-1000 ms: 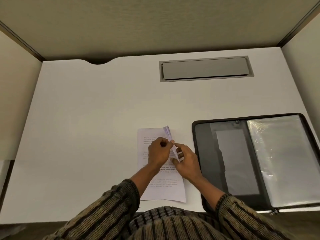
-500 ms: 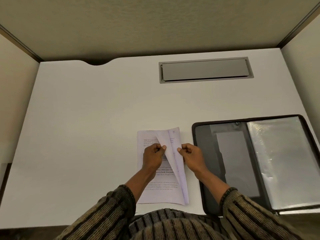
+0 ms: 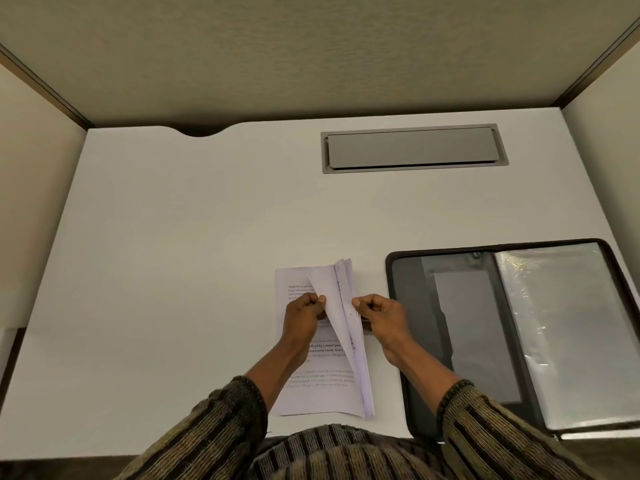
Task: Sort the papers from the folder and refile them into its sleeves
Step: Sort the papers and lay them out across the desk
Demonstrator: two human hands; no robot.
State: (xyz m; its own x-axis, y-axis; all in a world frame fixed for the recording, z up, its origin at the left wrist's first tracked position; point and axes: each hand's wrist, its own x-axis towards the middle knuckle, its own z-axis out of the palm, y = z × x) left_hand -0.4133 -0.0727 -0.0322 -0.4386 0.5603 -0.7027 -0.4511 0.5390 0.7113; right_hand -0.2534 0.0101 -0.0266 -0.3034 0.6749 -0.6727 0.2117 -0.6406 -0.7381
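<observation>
While the black zip folder (image 3: 401, 306) lies open at the desk's (image 3: 173, 271) near right corner, its left half shows a dark pocket and its right half a stack of clear sleeves (image 3: 571, 334); whether any sheet sits inside them I cannot tell. The papers (image 3: 318, 396) rest at the middle of the near edge, just left of the folder and not touching it. The left hand (image 3: 303, 317) pinches one raised sheet, and the right hand (image 3: 381, 317) pinches the right edges of several more, fanned upward between the two. White desk stretches wide to the left and on to the far edge, where a grey hatch (image 3: 414, 148) and a curved notch (image 3: 199, 131) sit. One bold line on the bottom page reads "defined by a slower pace"; the rest is too small.
</observation>
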